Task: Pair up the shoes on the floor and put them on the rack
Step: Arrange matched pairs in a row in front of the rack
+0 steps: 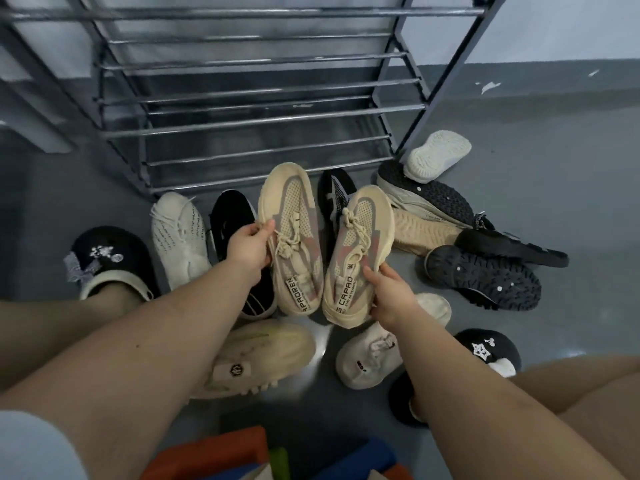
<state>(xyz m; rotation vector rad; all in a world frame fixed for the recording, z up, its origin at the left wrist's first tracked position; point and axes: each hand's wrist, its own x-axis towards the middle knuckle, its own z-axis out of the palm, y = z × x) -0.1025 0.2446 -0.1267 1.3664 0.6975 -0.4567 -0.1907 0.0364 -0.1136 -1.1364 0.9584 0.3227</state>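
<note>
L hand [247, 247] & R hand [389, 296] each pinch a beige sneaker [294, 237] [360, 258] by its side; loose hold could drop one before rack [242, 109].

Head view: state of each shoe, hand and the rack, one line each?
Left beige knit sneaker: lifted, held by left hand.
Right beige knit sneaker: lifted, held by right hand.
Grey metal shoe rack: upright, no shoes on the visible bars.
White knit sneaker: upright on floor.
Black lugged-sole shoe: tipped, sole showing.
Small white shoe: sole up, on the pile.
</note>
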